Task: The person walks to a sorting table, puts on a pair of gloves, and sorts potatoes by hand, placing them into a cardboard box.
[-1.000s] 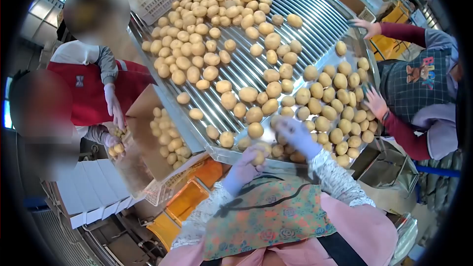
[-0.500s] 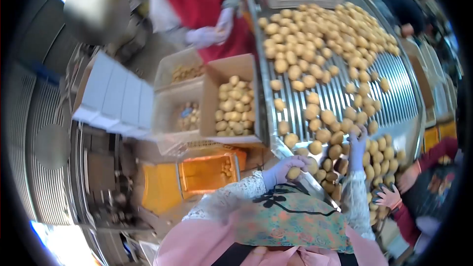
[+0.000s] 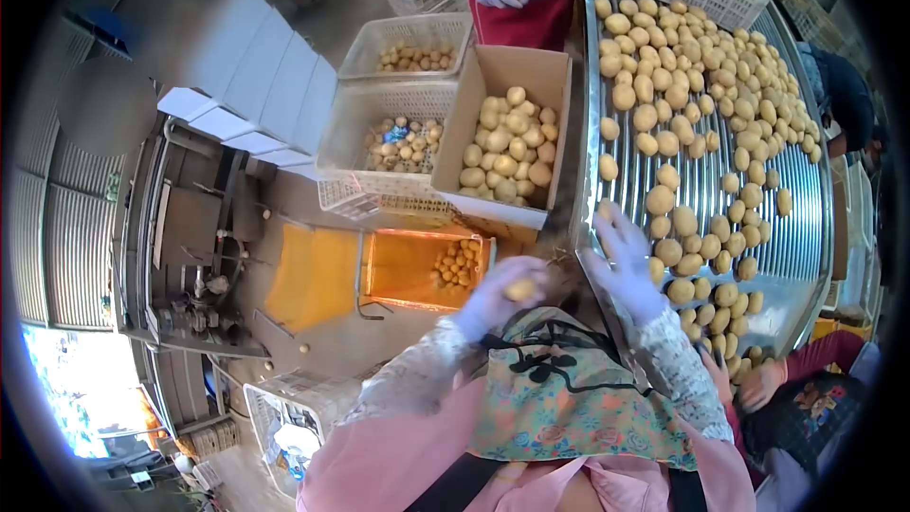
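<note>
My left hand (image 3: 502,296), in a pale lilac glove, is closed around a potato (image 3: 519,289) just in front of my apron, to the left of the roller table. At the table's left edge my right hand (image 3: 626,267), gloved alike, reaches forward with thumb and fingers apart. Its fingertips are at a potato (image 3: 606,212), partly covered by them. Many loose potatoes (image 3: 668,199) lie on the metal rollers (image 3: 777,228) beyond and to the right of that hand.
A cardboard box (image 3: 559,85) of potatoes stands left of the table, beside plastic crates (image 3: 332,147). Below is an orange-lined container (image 3: 398,275) with small potatoes. A co-worker in a red apron (image 3: 521,19) stands ahead; another person's hand (image 3: 761,385) is at right.
My view has turned left. My left hand has moved left, away from the table, with a potato. My right hand has left the potatoes near me for the table's left edge.
</note>
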Tool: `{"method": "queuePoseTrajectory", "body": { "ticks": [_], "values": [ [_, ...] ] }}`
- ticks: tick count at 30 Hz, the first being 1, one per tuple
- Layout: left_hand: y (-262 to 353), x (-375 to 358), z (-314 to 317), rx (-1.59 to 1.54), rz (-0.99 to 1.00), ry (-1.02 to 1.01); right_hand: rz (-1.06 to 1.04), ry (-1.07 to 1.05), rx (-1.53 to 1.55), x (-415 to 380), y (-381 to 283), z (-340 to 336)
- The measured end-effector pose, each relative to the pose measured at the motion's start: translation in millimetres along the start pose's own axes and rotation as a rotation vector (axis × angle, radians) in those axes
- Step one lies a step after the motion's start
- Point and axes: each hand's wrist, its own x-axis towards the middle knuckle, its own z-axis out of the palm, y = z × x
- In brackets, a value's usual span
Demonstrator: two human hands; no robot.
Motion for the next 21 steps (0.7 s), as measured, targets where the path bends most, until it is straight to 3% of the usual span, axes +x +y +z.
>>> {"method": "queuePoseTrajectory", "body": {
  "ticks": [1, 3, 5, 7, 8, 9, 11, 13, 14, 16, 17, 19, 20, 21],
  "values": [
    [0, -7, -39, -0.105, 0.055, 0.056, -0.196, 0.052, -0.29, -29, 19, -18],
    [-5, -37, -92, 0.244, 0.306, 0.388, 0.341, -0.024, -0.351, -113, 66, -34],
    [9, -66, -137, 0.088, 0.176, 0.482, 0.42, 0.008, -0.542, -204, 103, -49],
    [17, -79, -149, 0.001, 0.103, 0.686, 0.499, -0.225, -0.6, -237, 86, -69],
    [23, -80, -155, 0.033, 0.07, 0.689, 0.493, -0.224, -0.617, -256, 83, -65],
    [25, -78, -158, 0.071, 0.031, 0.687, 0.58, -0.198, -0.549, -243, 54, -70],
    [17, -64, -160, 0.384, 0.187, 0.806, 0.632, -0.113, -0.448, -241, 41, -62],
    [32, -47, -166, 0.217, 0.051, 0.908, 0.629, -0.087, -0.457, -234, 36, -47],
    [38, -42, -166, 0.254, 0.03, 0.878, 0.61, -0.065, -0.452, -230, 36, -38],
    [56, -39, -166, 0.369, -0.218, 0.788, 0.613, -0.014, -0.438, -231, 38, -29],
    [62, -39, -174, 0.405, -0.227, 0.778, 0.592, 0.004, -0.427, -233, 37, -28],
    [60, -32, -180, 1.538, 0.02, 0.641, 0.596, 0.036, -0.415, -245, 33, -30],
    [56, -26, -116, 1.639, -0.005, 0.799, 0.638, 0.049, -0.394, -256, 32, -35],
    [52, -14, -109, 1.658, -0.006, 0.778, 0.678, 0.062, -0.373, -266, 30, -40]
  ]
}}
